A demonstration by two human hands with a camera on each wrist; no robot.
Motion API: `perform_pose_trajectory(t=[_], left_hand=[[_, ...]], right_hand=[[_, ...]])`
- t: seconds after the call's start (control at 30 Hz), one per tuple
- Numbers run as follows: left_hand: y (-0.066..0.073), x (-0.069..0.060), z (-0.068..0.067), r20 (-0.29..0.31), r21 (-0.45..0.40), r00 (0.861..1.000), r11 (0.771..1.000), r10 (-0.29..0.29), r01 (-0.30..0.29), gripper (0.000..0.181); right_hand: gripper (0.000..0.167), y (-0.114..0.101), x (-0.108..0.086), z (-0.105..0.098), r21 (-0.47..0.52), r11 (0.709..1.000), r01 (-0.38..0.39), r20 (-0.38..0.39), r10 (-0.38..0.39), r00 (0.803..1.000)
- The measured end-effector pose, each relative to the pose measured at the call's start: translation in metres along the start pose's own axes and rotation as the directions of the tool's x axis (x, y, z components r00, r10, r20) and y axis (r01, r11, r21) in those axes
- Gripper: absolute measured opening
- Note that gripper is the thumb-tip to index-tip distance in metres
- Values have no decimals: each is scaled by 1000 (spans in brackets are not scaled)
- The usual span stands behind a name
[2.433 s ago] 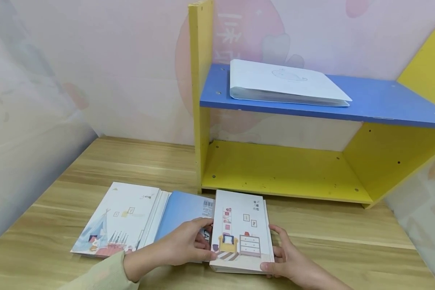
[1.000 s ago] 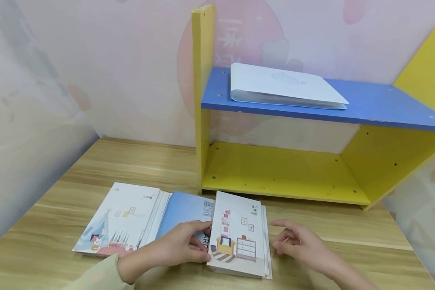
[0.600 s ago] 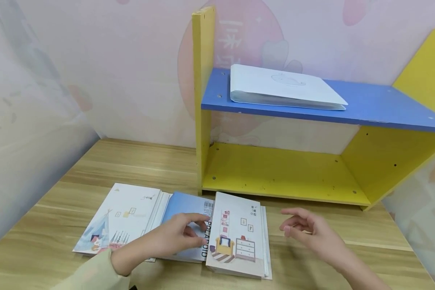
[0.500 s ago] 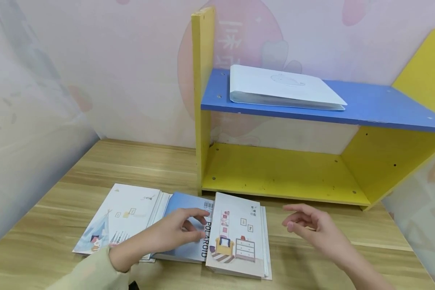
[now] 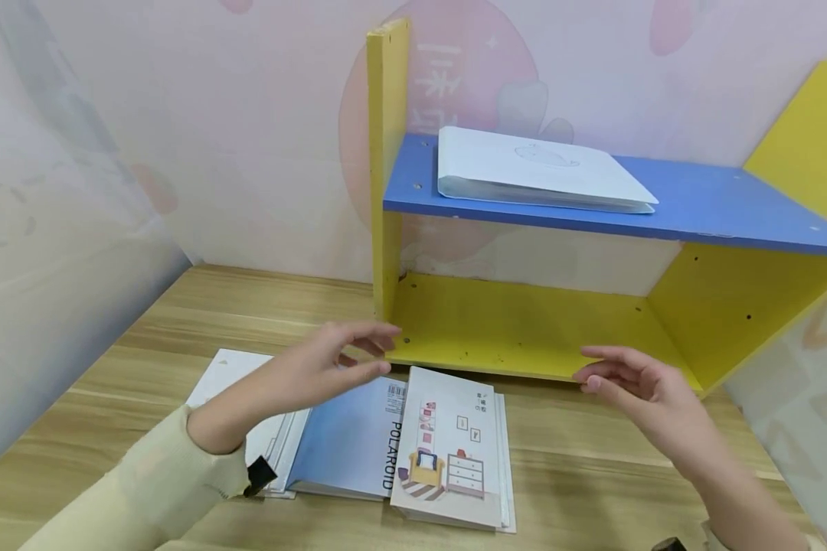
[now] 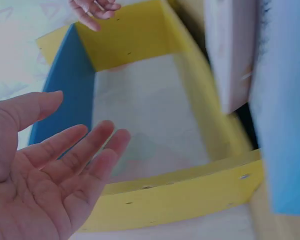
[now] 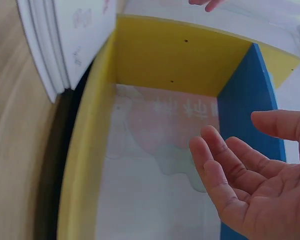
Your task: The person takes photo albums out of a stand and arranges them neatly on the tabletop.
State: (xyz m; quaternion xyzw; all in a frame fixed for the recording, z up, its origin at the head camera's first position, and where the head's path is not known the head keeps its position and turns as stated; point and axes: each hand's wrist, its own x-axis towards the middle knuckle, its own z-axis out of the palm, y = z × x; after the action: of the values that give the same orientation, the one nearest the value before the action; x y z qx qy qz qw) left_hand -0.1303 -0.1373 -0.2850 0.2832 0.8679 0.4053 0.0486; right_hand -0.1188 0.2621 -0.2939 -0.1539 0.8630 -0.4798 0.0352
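My left hand is raised over the blue album marked POLAROID, holding nothing, its fingers loosely bent. To the right, my right hand hovers in front of the yellow and blue shelf, also holding nothing. Between and below them lies a white album with a furniture drawing, overlapping the blue one and resting on at least one more. Another white album is at the left, partly covered by my left arm. Both wrist views show the palms, the left hand and right hand, with thumbs apart from fingers.
On the blue shelf board a white album with a whale drawing lies flat. The shelf's yellow left side panel stands upright behind the table albums. The wooden table meets walls at the left and back.
My right hand let go of the furniture-drawing album first, then my left hand did. Both hands have risen away toward the shelf, the right one also moving rightward. The album stays on the table.
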Motion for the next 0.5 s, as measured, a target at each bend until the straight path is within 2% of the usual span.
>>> perform_pose_trajectory(t=[0.1, 0.2, 0.33, 0.43, 0.5], left_hand=[[8, 7, -8, -82, -10, 995, 998, 57, -58, 37], [17, 15, -15, -183, -6, 976, 993, 117, -120, 35], [34, 28, -24, -313, -4, 934, 984, 170, -181, 33], [44, 39, -28, -396, 15, 895, 976, 207, -219, 32], [49, 46, -30, -436, 60, 867, 969, 242, -240, 30]], right_hand=[[36, -5, 1, -9, -35, 999, 39, -35, -40, 999], [35, -10, 4, -17, -74, 996, 55, -80, -61, 995], [33, -22, 10, -27, -65, 993, 101, -154, -110, 982], [32, -32, 16, -35, -18, 988, 153, -213, -154, 965], [32, -38, 21, -40, -10, 984, 180, -250, -177, 952]])
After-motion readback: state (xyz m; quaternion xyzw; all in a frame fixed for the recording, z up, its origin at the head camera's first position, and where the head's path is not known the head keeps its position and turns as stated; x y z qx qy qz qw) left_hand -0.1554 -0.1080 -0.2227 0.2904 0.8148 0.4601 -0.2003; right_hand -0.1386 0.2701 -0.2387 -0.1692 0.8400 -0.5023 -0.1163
